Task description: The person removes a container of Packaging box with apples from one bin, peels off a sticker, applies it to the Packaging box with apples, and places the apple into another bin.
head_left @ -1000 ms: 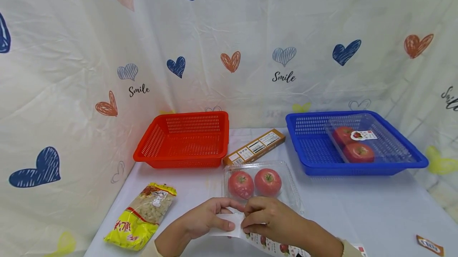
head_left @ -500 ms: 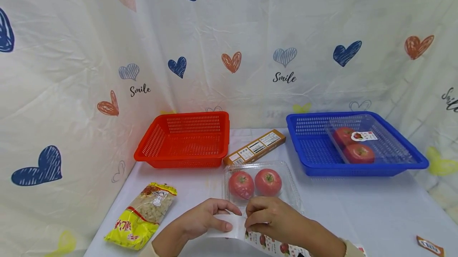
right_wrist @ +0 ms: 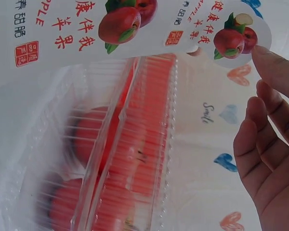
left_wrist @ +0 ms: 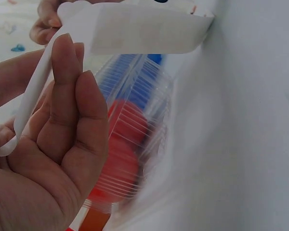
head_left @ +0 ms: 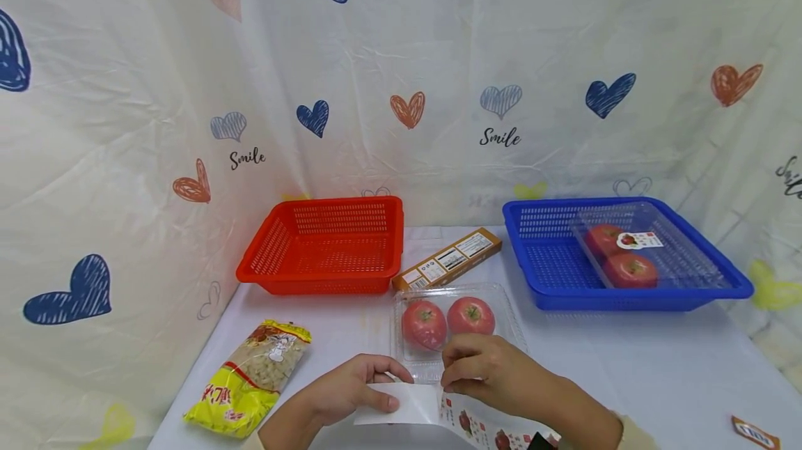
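In the head view my left hand [head_left: 351, 391] pinches the bare white end of a label strip [head_left: 404, 405], thumb on top. My right hand [head_left: 495, 375] holds the strip's printed side, fingertips bent together. The right wrist view shows the thumb at the rounded end of an apple sticker [right_wrist: 233, 43], which stands out past the strip's edge. White backing [left_wrist: 139, 29] faces the left wrist camera. Just beyond both hands is a clear plastic clamshell box [head_left: 509, 307] with two red apples [head_left: 425, 325] inside. My right forearm covers part of the strip.
At the back left stands a red basket [head_left: 319, 283]. A blue basket [head_left: 532, 255] at the right holds another apple box with a label [head_left: 639, 239]. Between them lies a long brown carton [head_left: 447, 258]. A yellow snack bag [head_left: 250, 377] lies left, a small orange packet [head_left: 755, 432] far right.
My right hand has moved to the right and slightly down, away from the left hand. The left hand shifted slightly left and down; more white backing shows between them.
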The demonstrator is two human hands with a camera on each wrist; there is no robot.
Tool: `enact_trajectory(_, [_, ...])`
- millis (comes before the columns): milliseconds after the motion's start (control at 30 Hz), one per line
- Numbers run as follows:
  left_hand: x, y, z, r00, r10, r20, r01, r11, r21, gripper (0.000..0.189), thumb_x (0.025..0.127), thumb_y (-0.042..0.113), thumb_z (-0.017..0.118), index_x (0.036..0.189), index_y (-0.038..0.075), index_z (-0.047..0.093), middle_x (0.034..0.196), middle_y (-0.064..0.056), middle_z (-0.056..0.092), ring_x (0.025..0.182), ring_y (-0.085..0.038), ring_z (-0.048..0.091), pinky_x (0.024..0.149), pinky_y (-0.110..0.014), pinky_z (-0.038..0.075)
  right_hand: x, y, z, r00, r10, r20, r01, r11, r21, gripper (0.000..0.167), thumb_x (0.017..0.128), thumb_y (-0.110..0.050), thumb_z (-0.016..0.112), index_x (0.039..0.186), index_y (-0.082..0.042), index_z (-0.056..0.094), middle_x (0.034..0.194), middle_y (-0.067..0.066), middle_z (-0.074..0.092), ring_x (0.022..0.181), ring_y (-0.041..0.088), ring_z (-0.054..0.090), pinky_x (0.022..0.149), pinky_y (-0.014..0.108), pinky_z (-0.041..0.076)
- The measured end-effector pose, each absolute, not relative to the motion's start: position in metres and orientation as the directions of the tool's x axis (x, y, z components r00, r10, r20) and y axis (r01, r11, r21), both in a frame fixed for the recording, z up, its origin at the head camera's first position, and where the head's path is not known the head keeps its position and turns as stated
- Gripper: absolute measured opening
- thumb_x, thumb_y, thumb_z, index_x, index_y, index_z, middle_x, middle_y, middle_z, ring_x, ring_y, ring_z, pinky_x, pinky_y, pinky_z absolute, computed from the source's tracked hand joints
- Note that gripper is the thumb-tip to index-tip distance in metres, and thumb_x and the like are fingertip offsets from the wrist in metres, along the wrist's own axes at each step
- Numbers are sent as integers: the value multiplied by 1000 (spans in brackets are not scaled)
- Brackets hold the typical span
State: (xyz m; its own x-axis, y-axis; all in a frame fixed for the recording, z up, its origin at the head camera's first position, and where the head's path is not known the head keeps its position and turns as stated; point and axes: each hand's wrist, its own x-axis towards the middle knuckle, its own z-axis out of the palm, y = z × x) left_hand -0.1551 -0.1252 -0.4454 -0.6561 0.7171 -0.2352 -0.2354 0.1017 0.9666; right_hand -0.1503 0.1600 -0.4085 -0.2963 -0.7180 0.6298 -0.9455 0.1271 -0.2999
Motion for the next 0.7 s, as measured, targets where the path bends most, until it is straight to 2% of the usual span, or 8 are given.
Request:
enact_trajectory(67, [-155, -126, -446, -662, 711, -238, -233, 106, 967, 34, 88, 4, 70, 120, -2, 62, 98, -9, 71, 81, -15, 64, 73, -21, 51, -150, 163, -407, -337, -718, 609, -929, 149, -339, 4, 91, -17, 70, 90, -18, 73, 96, -8, 57, 85, 3, 56, 77, 13, 50])
enact_trajectory(167, [-155, -126, -448, -671, 702, -239, -220, 119, 968, 33, 87, 3, 71, 119, -1, 63, 97, -7, 70, 82, -15, 63, 73, -22, 49, -151, 165, -405, -368, -711, 599, -915, 163, -368, 6, 87, -13, 74, 90, -18, 73, 96, -9, 57, 84, 4, 56, 76, 14, 50])
enact_trajectory(300, [-153, -126, -452, -676, 695, -244, -196, 149, 969, 33, 84, 0, 71, 116, 1, 65, 94, -5, 69, 82, -15, 62, 72, -22, 47, -153, 167, -403, -365, -704, 609, -918, 162, -363, 16, 82, -6, 78, 90, -19, 73, 97, -9, 58, 84, 4, 57, 76, 15, 50])
enact_trajectory(467, [-152, -126, -455, -678, 686, -263, -188, 184, 965, 31, 84, 0, 72, 115, 3, 67, 92, -4, 68, 80, -15, 59, 71, -22, 45, -156, 170, -401, -354, -704, 616, -922, 153, -355, 5, 91, -14, 69, 93, -19, 71, 100, -8, 59, 88, 3, 58, 78, 15, 50])
enact_trajectory(533, [-152, -125, -456, -678, 681, -278, -188, 204, 961, 30, 84, 0, 72, 114, 5, 67, 92, -4, 68, 80, -15, 59, 73, -23, 46, -157, 170, -401, -350, -704, 618, -924, 153, -350, 4, 91, -14, 69, 93, -18, 70, 101, -7, 59, 89, 4, 59, 79, 15, 51])
enact_trajectory(700, [-153, -127, -462, -680, 664, -310, -169, 270, 948, 28, 84, 1, 73, 110, 10, 69, 91, -7, 67, 80, -15, 58, 77, -24, 46, -159, 173, -399, -404, -693, 597, -908, 226, -352, 13, 87, -9, 74, 94, -19, 68, 105, -9, 62, 94, 6, 61, 84, 17, 49])
